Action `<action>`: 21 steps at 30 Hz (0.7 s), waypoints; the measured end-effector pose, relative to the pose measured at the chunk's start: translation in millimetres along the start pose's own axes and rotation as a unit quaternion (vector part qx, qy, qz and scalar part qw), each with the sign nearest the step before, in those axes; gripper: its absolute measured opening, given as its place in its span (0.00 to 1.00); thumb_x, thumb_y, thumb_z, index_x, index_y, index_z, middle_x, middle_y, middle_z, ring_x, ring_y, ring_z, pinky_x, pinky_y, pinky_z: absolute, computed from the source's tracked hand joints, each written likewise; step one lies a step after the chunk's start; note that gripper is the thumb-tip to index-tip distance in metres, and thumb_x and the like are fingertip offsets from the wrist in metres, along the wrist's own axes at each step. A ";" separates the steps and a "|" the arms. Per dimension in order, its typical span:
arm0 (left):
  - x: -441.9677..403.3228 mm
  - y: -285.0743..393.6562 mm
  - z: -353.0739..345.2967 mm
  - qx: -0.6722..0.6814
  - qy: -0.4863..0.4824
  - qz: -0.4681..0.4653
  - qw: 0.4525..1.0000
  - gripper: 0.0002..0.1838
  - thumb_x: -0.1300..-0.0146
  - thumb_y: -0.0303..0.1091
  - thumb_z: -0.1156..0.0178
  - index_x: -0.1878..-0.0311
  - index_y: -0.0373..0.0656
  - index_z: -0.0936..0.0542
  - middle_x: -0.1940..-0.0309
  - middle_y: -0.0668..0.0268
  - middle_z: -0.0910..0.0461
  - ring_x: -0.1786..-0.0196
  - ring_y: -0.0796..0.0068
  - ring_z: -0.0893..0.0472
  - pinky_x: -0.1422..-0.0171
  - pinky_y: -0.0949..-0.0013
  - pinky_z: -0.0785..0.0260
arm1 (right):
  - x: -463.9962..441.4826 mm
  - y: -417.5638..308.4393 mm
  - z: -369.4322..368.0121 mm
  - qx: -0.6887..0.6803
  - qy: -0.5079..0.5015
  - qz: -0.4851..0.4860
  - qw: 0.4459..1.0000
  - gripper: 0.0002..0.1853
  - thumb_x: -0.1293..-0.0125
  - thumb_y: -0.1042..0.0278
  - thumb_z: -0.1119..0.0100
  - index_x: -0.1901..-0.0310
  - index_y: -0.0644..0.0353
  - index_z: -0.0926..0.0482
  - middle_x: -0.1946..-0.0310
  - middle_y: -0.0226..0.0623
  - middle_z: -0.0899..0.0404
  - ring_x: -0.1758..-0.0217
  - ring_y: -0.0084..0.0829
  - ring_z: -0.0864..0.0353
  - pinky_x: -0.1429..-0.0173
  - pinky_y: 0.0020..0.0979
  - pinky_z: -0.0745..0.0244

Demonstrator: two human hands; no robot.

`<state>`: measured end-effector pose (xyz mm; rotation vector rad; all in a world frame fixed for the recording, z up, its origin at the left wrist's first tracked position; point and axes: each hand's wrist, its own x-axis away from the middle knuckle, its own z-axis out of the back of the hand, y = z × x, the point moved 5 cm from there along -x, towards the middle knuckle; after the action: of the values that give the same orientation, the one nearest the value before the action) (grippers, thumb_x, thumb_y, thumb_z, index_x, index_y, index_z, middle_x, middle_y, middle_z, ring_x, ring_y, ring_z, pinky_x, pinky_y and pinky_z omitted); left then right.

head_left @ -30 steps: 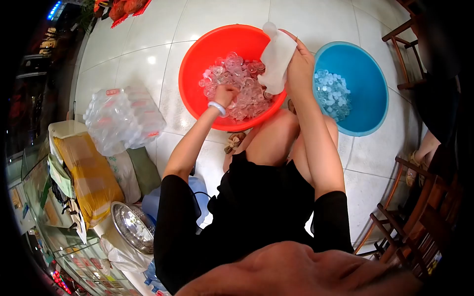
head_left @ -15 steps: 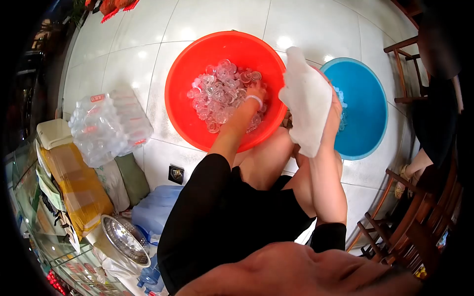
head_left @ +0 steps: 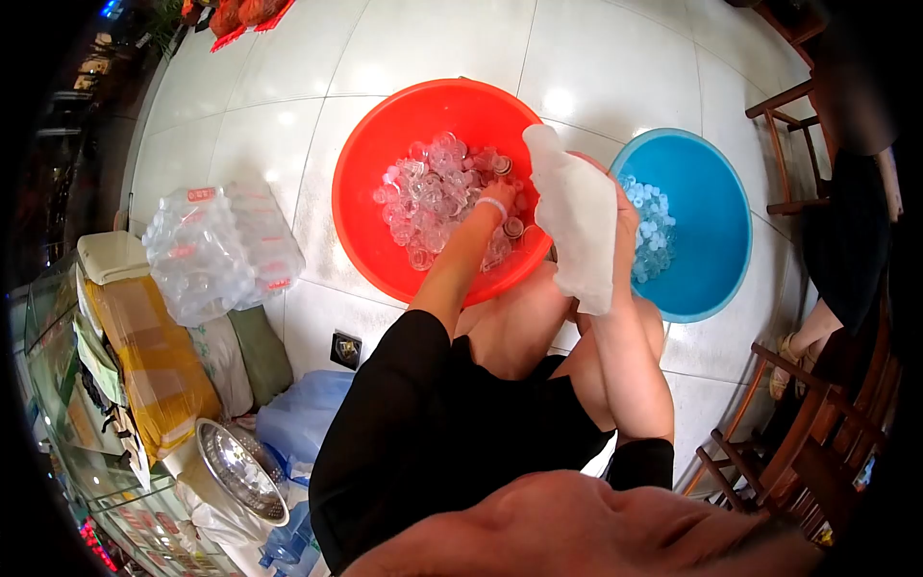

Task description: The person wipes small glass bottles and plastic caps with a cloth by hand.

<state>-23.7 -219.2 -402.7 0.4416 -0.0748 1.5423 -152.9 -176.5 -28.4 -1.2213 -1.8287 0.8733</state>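
Observation:
A big red basin (head_left: 361, 207) on the floor holds a heap of clear, pinkish round plastic pieces (head_left: 433, 197). My left hand (head_left: 498, 195), with a pale band at the wrist, reaches into the right side of the heap; its fingertips are hidden among the pieces. To the right of that basin my right hand (head_left: 623, 221) is wrapped round a whitish, translucent sheet or bag (head_left: 580, 226), its long side hanging over the basin's right rim. Beyond this hand stands a blue basin (head_left: 716, 212) with small clear and white pieces (head_left: 652, 231) at its left side.
Shrink-wrapped bottles (head_left: 221, 250) stand on the floor at the left. Below them are a taped yellow parcel (head_left: 159, 361), a metal colander (head_left: 242, 471) and blue water jugs (head_left: 303, 413). Wooden chairs (head_left: 798, 423) and another person's leg (head_left: 812, 332) are at the right.
My left hand has shifted from the middle of the heap to its right side. The whitish sheet in my right hand hangs lower and more upright. The camera view has also shifted.

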 end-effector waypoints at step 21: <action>243.8 51.3 271.5 0.930 0.023 -0.095 0.354 0.12 0.39 0.31 0.52 0.54 0.37 0.30 0.67 0.62 0.26 0.72 0.78 0.29 0.71 0.79 0.38 | 18.1 18.6 -35.9 0.301 -0.145 0.280 0.900 0.14 0.44 0.80 0.58 0.60 0.61 0.24 0.66 0.42 0.26 0.63 0.37 0.25 0.60 0.28 0.31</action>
<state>-1.5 -77.3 -63.3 2.0469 1.9350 0.6240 -118.5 -149.0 -23.0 -1.2489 -1.2352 1.8669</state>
